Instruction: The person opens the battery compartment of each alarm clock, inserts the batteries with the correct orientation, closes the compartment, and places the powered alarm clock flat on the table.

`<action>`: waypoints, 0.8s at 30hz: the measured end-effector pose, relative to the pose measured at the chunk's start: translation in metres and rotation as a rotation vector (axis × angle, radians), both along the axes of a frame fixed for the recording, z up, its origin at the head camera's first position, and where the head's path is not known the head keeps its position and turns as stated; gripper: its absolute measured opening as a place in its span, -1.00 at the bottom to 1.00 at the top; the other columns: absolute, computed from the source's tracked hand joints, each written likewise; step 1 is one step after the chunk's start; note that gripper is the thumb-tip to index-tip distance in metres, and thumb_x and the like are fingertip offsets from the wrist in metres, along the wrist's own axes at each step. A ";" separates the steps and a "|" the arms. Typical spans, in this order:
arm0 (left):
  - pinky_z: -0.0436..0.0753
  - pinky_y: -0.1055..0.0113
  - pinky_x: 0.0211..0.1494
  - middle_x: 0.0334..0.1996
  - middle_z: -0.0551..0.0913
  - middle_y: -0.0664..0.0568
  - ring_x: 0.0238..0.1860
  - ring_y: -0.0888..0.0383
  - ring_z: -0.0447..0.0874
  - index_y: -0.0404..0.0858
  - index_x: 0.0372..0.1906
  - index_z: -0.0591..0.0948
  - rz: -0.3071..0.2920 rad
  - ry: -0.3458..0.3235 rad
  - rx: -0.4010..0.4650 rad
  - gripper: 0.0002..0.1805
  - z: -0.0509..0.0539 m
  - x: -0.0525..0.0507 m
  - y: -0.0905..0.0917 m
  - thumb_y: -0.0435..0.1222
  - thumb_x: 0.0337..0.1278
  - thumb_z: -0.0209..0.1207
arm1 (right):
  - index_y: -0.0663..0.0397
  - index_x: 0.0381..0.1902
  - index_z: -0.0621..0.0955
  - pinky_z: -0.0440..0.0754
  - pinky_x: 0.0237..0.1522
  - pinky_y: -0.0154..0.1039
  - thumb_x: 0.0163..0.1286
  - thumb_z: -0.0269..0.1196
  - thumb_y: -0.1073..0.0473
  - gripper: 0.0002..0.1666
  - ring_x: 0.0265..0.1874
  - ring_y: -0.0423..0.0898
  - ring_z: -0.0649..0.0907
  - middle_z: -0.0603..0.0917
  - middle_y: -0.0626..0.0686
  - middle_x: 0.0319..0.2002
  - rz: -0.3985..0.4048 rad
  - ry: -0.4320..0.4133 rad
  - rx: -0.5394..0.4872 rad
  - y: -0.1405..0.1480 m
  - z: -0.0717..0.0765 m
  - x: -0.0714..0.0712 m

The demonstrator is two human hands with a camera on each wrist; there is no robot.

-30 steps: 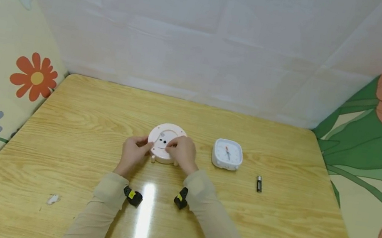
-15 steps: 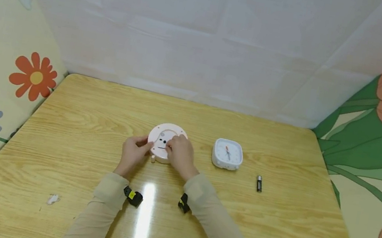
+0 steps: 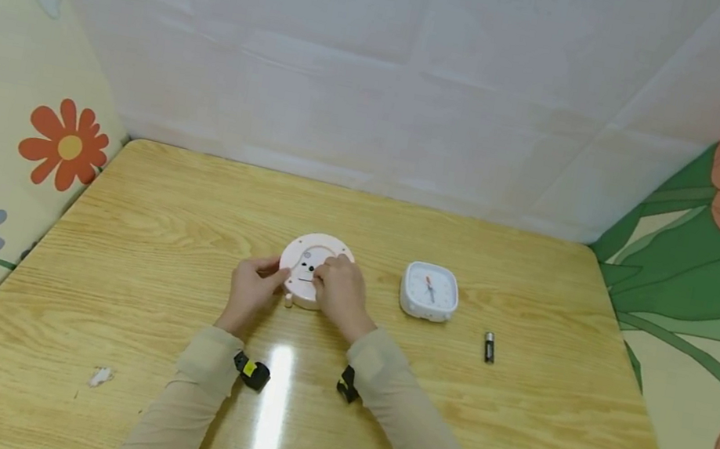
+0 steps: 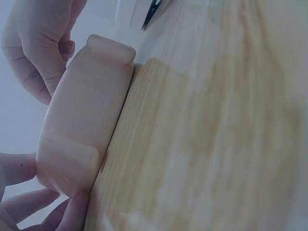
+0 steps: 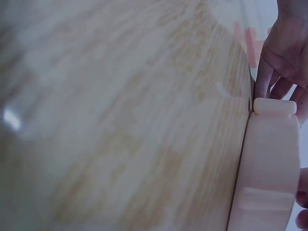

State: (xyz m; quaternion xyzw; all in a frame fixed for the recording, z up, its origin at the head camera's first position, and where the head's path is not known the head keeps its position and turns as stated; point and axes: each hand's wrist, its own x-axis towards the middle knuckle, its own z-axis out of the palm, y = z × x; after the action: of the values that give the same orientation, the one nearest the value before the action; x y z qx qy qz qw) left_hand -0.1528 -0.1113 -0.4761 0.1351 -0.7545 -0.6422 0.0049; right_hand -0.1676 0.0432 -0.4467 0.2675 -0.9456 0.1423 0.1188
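A pale pink round clock [image 3: 306, 254] lies on the wooden table with its back up; dark holes and a slot show there. From its left side my left hand [image 3: 251, 290] grips the rim, thumb on top and fingers around the edge, as the left wrist view confirms with the hand's fingers [image 4: 48, 202] on the clock's side [image 4: 89, 106]. My right hand [image 3: 344, 291] is over the right part of the back, fingers bent down against it. Whatever lies under those fingertips is hidden. Two short feet stick out from the clock's side [image 5: 269, 154] in the right wrist view.
Right of the pink clock stands a white squarish clock [image 3: 430, 292], dial up. Farther right lies a black battery [image 3: 489, 348] with a silvery end. A small white scrap [image 3: 100, 376] is at the front left of the table [image 3: 192, 204]. Walls border its back and sides.
My right hand has shifted slightly down and left over the clock's back, and its wrist has turned a little. The left hand and the clock stay in place.
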 end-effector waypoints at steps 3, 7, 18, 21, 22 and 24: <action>0.60 0.50 -0.33 -0.11 0.58 -0.29 -0.21 0.05 0.57 -0.48 0.02 0.52 0.000 -0.001 -0.003 -0.63 0.000 0.000 0.000 -0.39 0.10 0.16 | 0.07 -0.47 0.70 0.45 -0.40 -0.29 0.09 0.33 0.21 -0.95 -0.46 -0.12 0.48 0.57 -0.05 -0.53 -0.033 -0.049 -0.036 0.000 0.000 0.000; 0.60 0.50 -0.31 -0.10 0.58 -0.29 -0.19 0.04 0.57 -0.48 0.02 0.51 -0.004 0.002 -0.012 -0.63 0.000 0.000 0.001 -0.39 0.10 0.16 | 0.05 -0.47 0.71 0.44 -0.39 -0.31 0.10 0.33 0.19 -0.94 -0.45 -0.14 0.45 0.56 -0.07 -0.54 -0.115 -0.188 -0.118 0.000 0.002 -0.001; 0.60 0.51 -0.29 -0.09 0.57 -0.30 -0.17 0.03 0.57 -0.49 0.03 0.50 -0.006 -0.008 -0.012 -0.62 0.001 -0.001 0.001 -0.39 0.09 0.16 | 0.06 -0.47 0.72 0.46 -0.05 -0.24 0.08 0.36 0.17 -0.92 -0.44 -0.14 0.52 0.60 -0.05 -0.50 -0.216 -0.306 -0.257 0.000 0.002 -0.001; 0.60 0.51 -0.26 -0.08 0.57 -0.29 -0.15 0.03 0.56 -0.48 0.04 0.50 -0.009 -0.024 -0.006 -0.61 0.001 -0.001 0.000 -0.39 0.10 0.16 | 0.04 -0.48 0.72 0.44 0.01 -0.24 0.08 0.36 0.17 -0.93 -0.41 -0.14 0.54 0.62 -0.05 -0.48 -0.228 -0.322 -0.247 -0.001 0.003 -0.002; 0.60 0.51 -0.26 -0.07 0.56 -0.29 -0.15 0.04 0.56 -0.48 0.04 0.50 -0.011 -0.027 -0.004 -0.61 0.001 -0.001 0.000 -0.39 0.10 0.16 | 0.04 -0.48 0.72 0.43 0.02 -0.24 0.08 0.36 0.17 -0.93 -0.40 -0.13 0.54 0.62 -0.05 -0.48 -0.227 -0.323 -0.244 -0.001 0.003 -0.002; 0.60 0.51 -0.28 -0.07 0.56 -0.29 -0.17 0.07 0.56 -0.47 0.05 0.49 -0.012 -0.038 0.002 -0.61 0.001 -0.002 0.000 -0.40 0.10 0.15 | 0.05 -0.49 0.72 0.42 0.04 -0.23 0.08 0.35 0.18 -0.94 -0.39 -0.12 0.54 0.62 -0.05 -0.48 -0.225 -0.324 -0.243 -0.002 0.004 -0.002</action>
State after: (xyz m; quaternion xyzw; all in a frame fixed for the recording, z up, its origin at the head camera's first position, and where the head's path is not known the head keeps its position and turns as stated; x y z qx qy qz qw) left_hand -0.1545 -0.1116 -0.4756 0.1426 -0.7545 -0.6405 -0.0135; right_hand -0.1692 0.0411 -0.4430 0.1179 -0.9521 0.2820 0.0121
